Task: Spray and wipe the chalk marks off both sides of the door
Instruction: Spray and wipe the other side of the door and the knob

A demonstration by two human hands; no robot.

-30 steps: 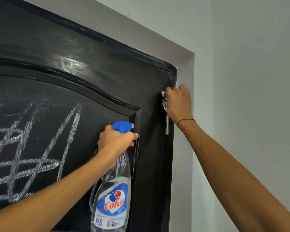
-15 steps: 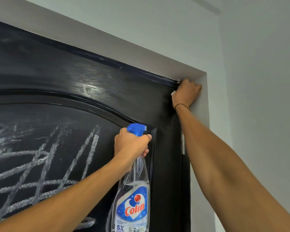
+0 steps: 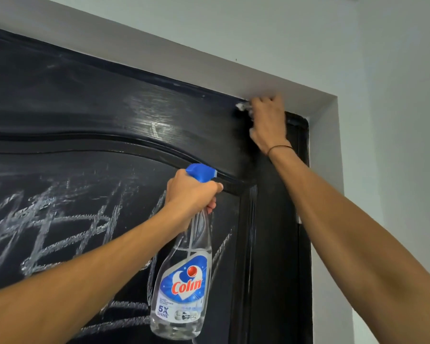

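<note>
Wiping the top edge of the black panelled wooden door [image 3: 85, 115]
Right hand [image 3: 267, 125] presses a crumpled white cloth [image 3: 241, 106] against the door's upper right corner; left hand [image 3: 190, 192] grips the clear blue-capped spray bottle [image 3: 184, 281] before the white chalk marks [image 3: 60, 219]

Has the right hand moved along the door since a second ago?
Yes. The right hand with its cloth went up the door's right edge to the top corner, then left along the top edge under the frame.
</note>
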